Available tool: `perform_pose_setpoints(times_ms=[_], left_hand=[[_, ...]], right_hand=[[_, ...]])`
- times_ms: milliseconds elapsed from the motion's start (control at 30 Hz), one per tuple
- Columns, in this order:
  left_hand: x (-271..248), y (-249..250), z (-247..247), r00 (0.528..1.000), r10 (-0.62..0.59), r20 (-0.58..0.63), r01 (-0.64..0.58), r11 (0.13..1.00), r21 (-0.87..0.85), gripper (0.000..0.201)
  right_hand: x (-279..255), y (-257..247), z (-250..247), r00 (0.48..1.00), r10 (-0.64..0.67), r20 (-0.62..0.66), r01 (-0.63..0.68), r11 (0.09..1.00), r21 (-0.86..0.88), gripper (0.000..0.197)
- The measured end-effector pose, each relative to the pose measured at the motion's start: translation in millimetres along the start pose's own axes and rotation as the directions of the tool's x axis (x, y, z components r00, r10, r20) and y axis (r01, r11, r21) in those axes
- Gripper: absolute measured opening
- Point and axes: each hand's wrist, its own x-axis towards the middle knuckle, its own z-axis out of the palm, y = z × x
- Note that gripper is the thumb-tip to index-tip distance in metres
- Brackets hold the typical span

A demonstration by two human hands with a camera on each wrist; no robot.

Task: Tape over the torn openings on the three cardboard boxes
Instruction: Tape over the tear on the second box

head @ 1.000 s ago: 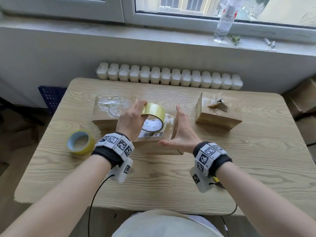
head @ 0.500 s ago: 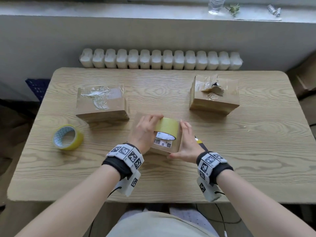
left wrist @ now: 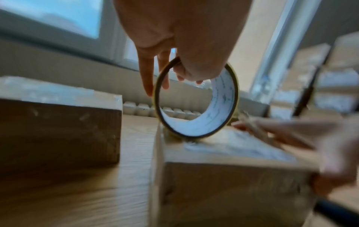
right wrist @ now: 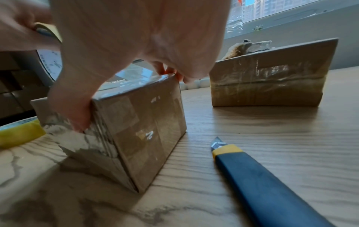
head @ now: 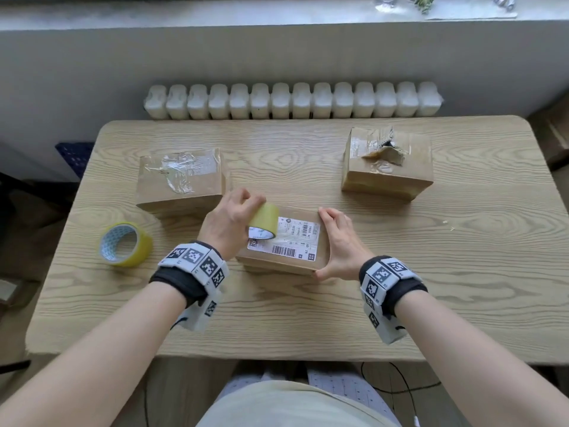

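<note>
The left hand (head: 229, 221) curls its fingers around a roll of tape (head: 263, 221), standing it on edge on the left part of the labelled box's (head: 286, 245) top. The right hand (head: 340, 241) clasps that box's right end, thumb on the near side and fingers over the far top edge. Between the hands the box top shows a white shipping label under glossy tape. Beyond the left hand sits a second box (head: 181, 180) with crinkled clear tape on top. Well beyond the right hand, a third box (head: 388, 166) has a torn flap sticking up. A spare yellow roll (head: 124, 245) lies left of the left hand; a utility knife (right wrist: 258, 176) lies on the table (head: 462, 272) beneath the right wrist.
</note>
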Motion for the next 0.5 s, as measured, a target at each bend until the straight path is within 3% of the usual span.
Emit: perform_pose_setpoints(times_ms=[133,200,333,500], left_hand=[[-5,-13,1,0.994,-0.102,-0.049,0.099,0.993,-0.066,0.064],[-5,-14,-2,0.986,-0.164,0.002,0.163,0.983,-0.080,0.060],[-6,-26,-11,0.990,-0.096,0.099,0.084,0.989,0.124,0.050],[-17,-53,-15,0.985,-0.091,0.145,0.043,0.951,0.307,0.065]], right_hand=[[0,0,2,1.000,-0.002,0.013,0.002,1.000,-0.008,0.132],[0,2,1,1.000,0.006,0.016,-0.006,1.000,-0.008,0.131],[-2,7,-3,0.998,0.010,0.058,-0.009,1.000,-0.015,0.133],[-3,11,-5,0.997,0.008,0.072,-0.007,1.000,-0.008,0.135]])
